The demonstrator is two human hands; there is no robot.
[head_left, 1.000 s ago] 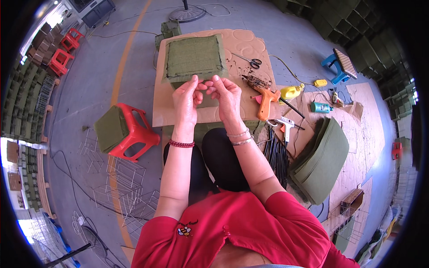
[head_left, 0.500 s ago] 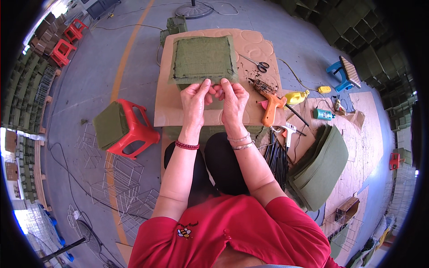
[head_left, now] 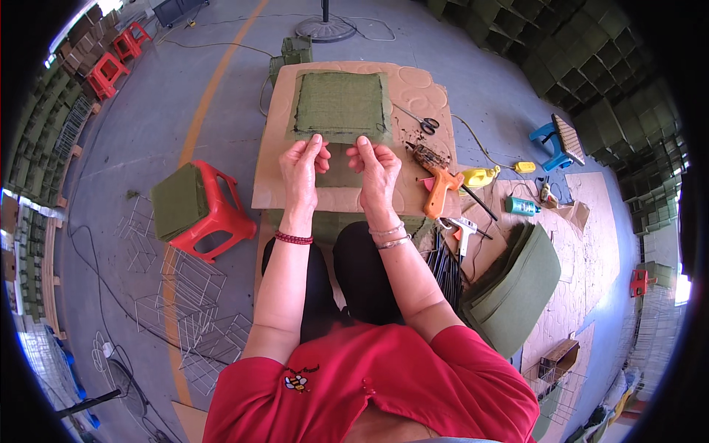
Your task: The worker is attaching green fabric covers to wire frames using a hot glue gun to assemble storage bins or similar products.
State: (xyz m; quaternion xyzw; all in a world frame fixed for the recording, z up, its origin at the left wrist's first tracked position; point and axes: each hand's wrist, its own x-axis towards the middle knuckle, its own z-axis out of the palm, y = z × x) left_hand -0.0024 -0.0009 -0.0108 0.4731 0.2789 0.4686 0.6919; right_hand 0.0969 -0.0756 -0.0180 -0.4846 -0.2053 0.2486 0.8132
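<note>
A green fabric sheet [head_left: 341,103] lies over the cardboard-covered work surface, with dark lines marking a square inside its border. My left hand [head_left: 301,168] pinches the near edge of the sheet between thumb and fingers, left of its middle. Farther right along that same edge, my right hand [head_left: 377,170] grips it the same way. Scissors [head_left: 421,123] with dark handles rest right of the sheet. Nearer me on that side lies an orange glue gun [head_left: 441,190], its tip dark and stained.
A red stool [head_left: 221,221] at left carries stacked green sheets [head_left: 179,201]; wire frames [head_left: 193,295] lie near it. At right are a white glue gun [head_left: 463,233], black glue sticks [head_left: 445,260], a yellow bottle [head_left: 480,177], a teal bottle [head_left: 522,206] and piled green sheets [head_left: 517,292].
My hands have moved apart along the near edge of the sheet, the left one going left. The whole view has shifted slightly.
</note>
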